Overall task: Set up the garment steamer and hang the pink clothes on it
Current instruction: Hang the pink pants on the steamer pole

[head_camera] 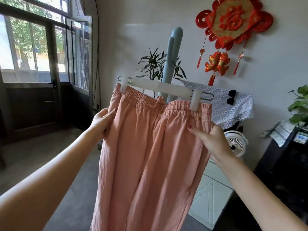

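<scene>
Pink elastic-waist cotton trousers (150,147) clipped on white clip hanger (160,88): soft, light. Left hand (101,121), right hand (211,140) pinching sides below waistband.

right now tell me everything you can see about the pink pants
The pink pants look like light, slightly crinkled woven fabric with a gathered elastic waistband. Two white clips of a hanger grip the waistband, which sags between them. The legs hang down out of frame. The left hand and right hand pinch the sides just below the waist.
</scene>
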